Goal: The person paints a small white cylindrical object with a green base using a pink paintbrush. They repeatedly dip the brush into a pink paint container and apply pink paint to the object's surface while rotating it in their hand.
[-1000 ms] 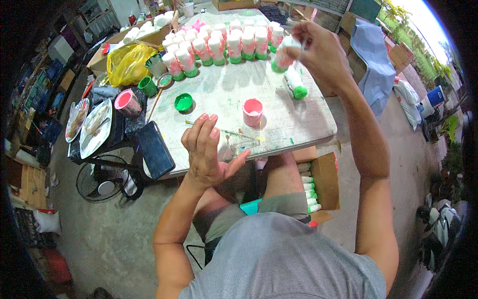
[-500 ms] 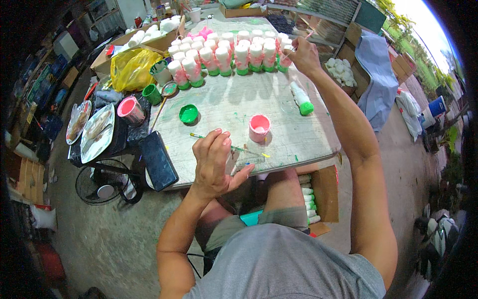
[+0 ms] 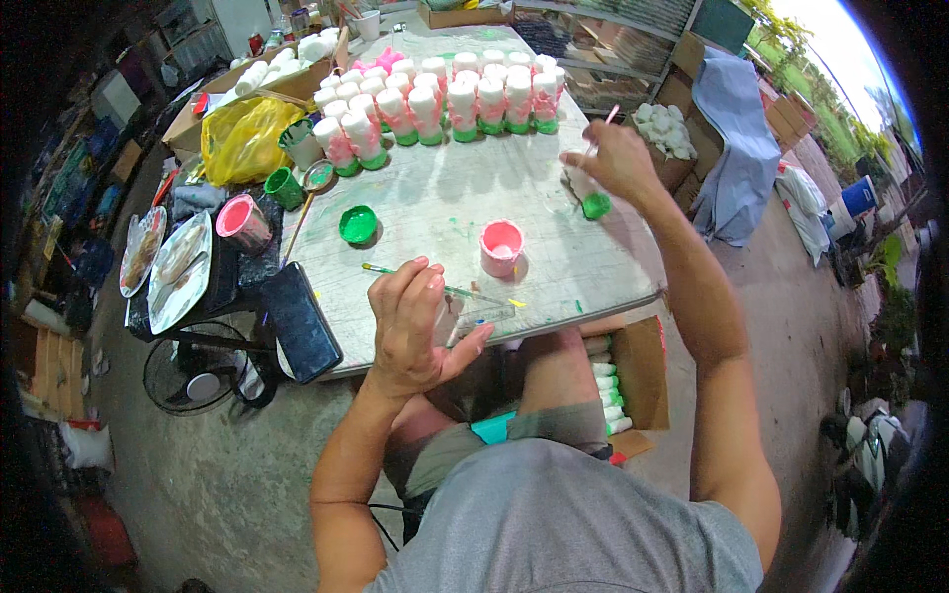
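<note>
Right hand (image 3: 615, 158) clamped on a brush and a green-based figure (image 3: 588, 198) near the desk's (image 3: 593, 277) right edge; left hand (image 3: 415, 326) open, fingers apart, over front-edge brushes (image 3: 435, 287), likely for reach.

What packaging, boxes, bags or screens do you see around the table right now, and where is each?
Yellow plastic bag: crumpled, on the table's far left corner.
Open cardboard box: brown, under the table's near right edge, holding white figurines.
Cardboard box: brown, behind the yellow bag, with white pieces inside.
Dark flat tablet-like slab: rectangular, at the table's near left edge; whether it is a screen I cannot tell.
</note>
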Motion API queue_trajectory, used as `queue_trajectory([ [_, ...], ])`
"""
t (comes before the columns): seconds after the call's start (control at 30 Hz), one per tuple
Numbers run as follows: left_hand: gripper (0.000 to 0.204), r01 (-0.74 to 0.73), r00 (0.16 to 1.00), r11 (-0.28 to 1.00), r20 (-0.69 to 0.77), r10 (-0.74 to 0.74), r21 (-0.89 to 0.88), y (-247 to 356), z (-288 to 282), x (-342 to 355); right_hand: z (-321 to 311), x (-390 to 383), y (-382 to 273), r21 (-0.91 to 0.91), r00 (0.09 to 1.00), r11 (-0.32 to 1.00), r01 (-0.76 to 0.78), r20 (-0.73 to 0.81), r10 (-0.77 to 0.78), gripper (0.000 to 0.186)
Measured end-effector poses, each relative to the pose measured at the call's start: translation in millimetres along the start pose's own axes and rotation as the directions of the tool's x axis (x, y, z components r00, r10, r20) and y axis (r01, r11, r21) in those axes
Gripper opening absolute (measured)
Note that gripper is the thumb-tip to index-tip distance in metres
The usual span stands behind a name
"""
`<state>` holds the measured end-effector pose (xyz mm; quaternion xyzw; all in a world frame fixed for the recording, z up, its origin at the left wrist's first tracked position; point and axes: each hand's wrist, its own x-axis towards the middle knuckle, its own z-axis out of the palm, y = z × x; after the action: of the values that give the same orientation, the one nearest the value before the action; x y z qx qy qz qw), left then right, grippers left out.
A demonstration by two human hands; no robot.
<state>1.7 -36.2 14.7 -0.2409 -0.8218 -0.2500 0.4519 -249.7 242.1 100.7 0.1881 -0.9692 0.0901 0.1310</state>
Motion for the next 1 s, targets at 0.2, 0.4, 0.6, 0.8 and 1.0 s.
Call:
queue_trajectory([
  [0.2,0.090,-0.072,0.997,0.997,-0.029,0.073,0.019,3.9,-0.4,-0.5,18.3,-43.6,8.3,0.259,0.994,0.965,-0.044,-0.090,0.069,0.057],
  [0.4,0.088,-0.057,0.998,0.975,-0.021,0.054,-0.216,45.8,8.0,9.6,-9.3,-125.5,-23.8,0.998,0.997,0.046,0.042,-0.045,0.060,0.048],
  [0.6,0.102,0.019,1.000,0.921,0.023,-0.011,-0.390,74.4,17.7,50.8,-28.0,-215.6,-91.2,0.800,0.997,-0.596,-0.066,0.026,-0.075,0.059],
  [0.8,0.112,0.045,0.993,0.798,0.114,0.030,-0.601,75.4,9.9,56.0,-26.9,-236.0,-103.8,0.848,0.999,-0.528,-0.045,0.037,-0.027,0.064],
  [1.0,0.120,-0.004,0.987,0.819,0.130,0.096,-0.574,68.1,17.0,35.0,-16.1,-244.0,-123.5,0.972,0.963,0.118,0.202,-0.219,0.155,0.082],
])
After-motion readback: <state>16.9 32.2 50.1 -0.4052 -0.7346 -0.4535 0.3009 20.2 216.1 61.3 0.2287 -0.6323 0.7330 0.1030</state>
